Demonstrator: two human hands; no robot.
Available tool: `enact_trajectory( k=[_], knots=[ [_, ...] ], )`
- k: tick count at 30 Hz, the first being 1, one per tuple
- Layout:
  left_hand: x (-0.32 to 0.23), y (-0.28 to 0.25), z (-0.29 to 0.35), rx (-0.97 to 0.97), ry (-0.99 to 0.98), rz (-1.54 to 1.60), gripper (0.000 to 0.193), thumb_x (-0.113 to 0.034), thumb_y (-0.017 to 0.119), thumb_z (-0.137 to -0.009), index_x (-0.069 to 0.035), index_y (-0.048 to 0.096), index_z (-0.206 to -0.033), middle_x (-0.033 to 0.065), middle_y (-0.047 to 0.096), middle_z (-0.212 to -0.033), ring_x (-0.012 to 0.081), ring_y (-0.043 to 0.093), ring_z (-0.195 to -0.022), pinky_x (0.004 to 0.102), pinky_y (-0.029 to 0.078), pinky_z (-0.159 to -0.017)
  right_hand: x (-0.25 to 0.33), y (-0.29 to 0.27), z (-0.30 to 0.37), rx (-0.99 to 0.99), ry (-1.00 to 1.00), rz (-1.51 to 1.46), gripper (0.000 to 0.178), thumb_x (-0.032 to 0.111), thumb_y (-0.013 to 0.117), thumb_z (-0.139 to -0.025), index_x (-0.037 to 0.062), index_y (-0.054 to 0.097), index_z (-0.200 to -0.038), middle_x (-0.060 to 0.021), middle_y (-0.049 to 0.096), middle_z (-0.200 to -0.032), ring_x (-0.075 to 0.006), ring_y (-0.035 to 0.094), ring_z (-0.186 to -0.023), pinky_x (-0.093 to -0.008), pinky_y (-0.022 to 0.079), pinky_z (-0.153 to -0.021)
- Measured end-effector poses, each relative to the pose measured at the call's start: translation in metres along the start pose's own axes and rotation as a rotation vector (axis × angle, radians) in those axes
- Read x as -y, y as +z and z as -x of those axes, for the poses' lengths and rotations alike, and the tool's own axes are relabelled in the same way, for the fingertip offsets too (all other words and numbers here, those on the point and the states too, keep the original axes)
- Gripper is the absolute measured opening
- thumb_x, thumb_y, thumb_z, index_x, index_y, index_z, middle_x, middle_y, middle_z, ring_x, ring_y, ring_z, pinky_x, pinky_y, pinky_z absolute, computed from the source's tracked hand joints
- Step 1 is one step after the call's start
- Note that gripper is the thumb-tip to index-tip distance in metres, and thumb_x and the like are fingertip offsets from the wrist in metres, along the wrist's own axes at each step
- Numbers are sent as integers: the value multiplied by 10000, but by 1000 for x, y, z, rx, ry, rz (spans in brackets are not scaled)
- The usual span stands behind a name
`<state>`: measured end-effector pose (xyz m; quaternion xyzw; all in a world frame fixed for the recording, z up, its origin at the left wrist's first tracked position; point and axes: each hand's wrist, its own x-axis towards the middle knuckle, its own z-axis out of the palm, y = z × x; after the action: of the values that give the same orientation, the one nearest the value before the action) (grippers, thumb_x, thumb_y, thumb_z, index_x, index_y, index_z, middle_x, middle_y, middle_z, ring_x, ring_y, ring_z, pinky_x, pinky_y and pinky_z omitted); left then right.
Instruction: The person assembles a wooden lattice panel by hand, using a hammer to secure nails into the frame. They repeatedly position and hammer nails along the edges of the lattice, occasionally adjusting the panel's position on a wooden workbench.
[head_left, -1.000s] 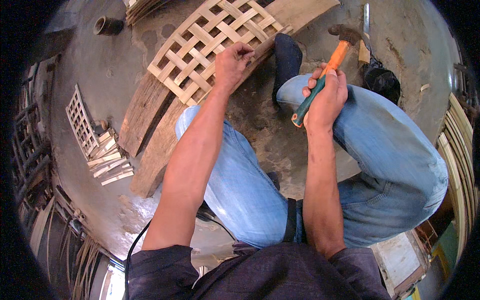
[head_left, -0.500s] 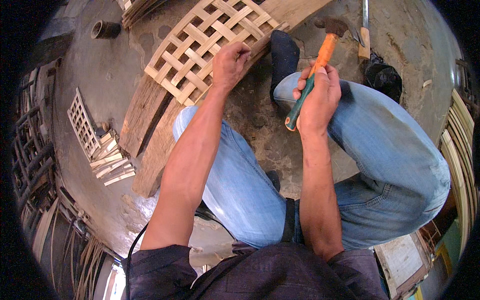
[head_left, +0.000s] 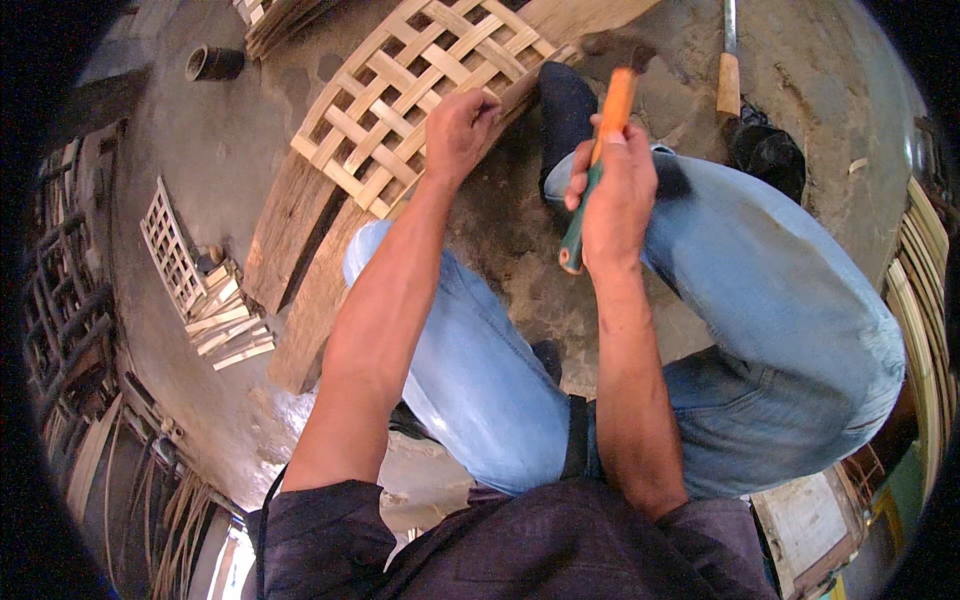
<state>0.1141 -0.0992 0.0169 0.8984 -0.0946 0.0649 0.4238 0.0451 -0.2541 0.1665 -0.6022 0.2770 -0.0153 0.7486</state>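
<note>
A dark, hollow cylinder lies on its side on the grey, stained concrete floor. Farther left, a small pale wooden lattice panel leans beside a loose heap of short, light wooden strips. At the upper right, a long steel blade with a tan wooden handle points toward a crumpled black bundle. Long, pale, curved-looking strips stand stacked along the right edge, above a white-topped box.
</note>
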Motion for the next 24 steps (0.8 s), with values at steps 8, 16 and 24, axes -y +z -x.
enact_trajectory(
  k=[8,16,24],
  knots=[
    [4,5,3,-71,74,86,224,-77,734,-804,-79,646,-1009,115,696,-848,322,671,-811,413,523,-711,-62,-10,-9,14,-160,531,223,186,505,-999,14,513,-1141,-146,583,-695,-293,585,-570,-423,466,-552],
    [10,9,4,-89,132,149,363,-3,754,-767,-88,596,-1083,107,690,-852,310,675,-803,397,538,-695,-74,3,-18,82,-311,808,250,176,535,-972,-12,510,-1134,-305,628,-830,-513,620,-805,-557,463,-664],
    [18,8,7,-102,134,102,353,-32,754,-776,-92,595,-1085,104,695,-890,298,680,-855,394,544,-729,-71,18,-16,45,-127,801,288,212,617,-937,-26,512,-1060,-275,639,-810,-497,633,-795,-551,462,-662]
  ],
)
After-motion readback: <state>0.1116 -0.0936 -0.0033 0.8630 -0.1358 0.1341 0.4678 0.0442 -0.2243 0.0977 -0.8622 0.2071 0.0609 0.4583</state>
